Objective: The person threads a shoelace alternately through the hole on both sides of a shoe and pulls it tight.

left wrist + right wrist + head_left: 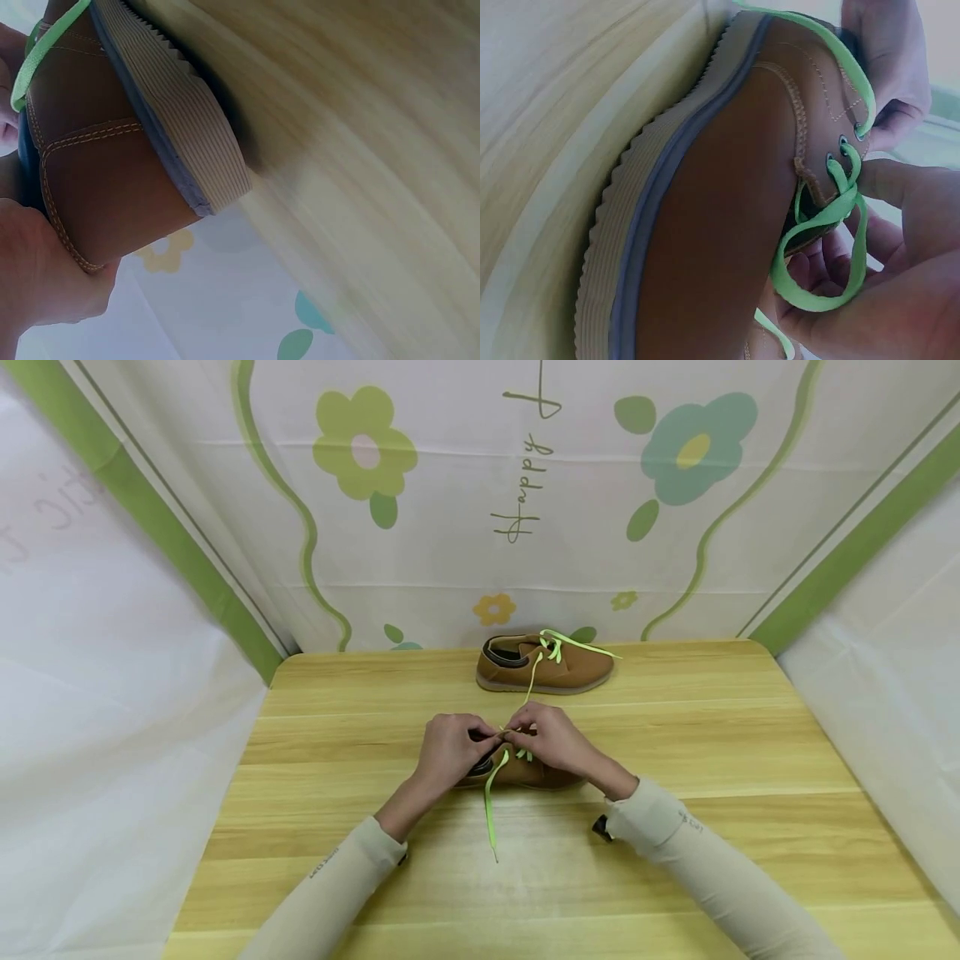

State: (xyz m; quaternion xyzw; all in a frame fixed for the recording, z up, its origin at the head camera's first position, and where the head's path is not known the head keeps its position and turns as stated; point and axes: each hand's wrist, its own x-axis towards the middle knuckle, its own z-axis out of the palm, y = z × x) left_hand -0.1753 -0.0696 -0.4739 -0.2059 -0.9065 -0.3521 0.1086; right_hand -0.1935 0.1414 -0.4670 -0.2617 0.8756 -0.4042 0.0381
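Note:
A brown shoe with a lime-green shoelace stands on the table, its toe to the right. My left hand is over the shoe's opening, and my right hand is over its front part. Thumbs and forefingers of both hands meet at the far row of eyelets and pinch the lace there. One free lace end hangs over the near side onto the table. In the right wrist view, a loop of shoelace hangs beside the right fingers. The left wrist view shows the shoe's heel.
A second brown shoe, also with green laces, stands behind at the table's back edge; one lace end trails toward my hands. The wooden table is bounded by a flower-printed cloth behind and white cloth at both sides.

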